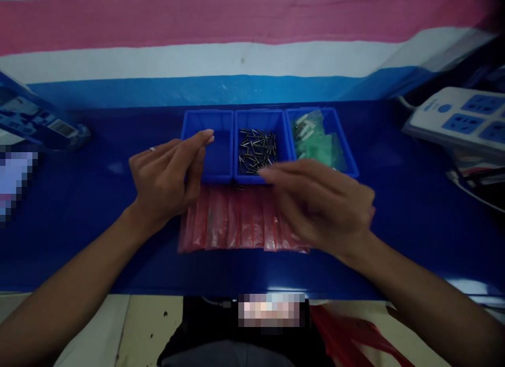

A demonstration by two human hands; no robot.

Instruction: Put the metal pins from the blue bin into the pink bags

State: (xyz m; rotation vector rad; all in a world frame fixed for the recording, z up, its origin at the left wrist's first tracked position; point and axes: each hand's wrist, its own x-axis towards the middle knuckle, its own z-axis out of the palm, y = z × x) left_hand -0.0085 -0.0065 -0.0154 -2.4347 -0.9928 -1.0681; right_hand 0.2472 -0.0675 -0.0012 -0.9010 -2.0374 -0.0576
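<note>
My left hand [168,172] hovers over the near left side of the left blue bin [208,179], its fingers curled and fingertips drawn together. Whether a small part sits between them I cannot make out. My right hand [323,201], slightly blurred, is at the front edge of the middle bin [261,179]. Its fingers are pressed together in a pinch, with any held item too small or hidden to see. Many small dark metal pins [256,148] lie loose in the middle bin. Red plastic bags [240,222] lie in a row below the bins, partly covered by my right hand.
The right bin [347,156] holds clear green-tinted bags [317,146] with pale pieces inside. A white power strip [453,117] lies at the right, a blue printed package [39,114] at the left. Several pins [240,187] rest just outside the middle bin.
</note>
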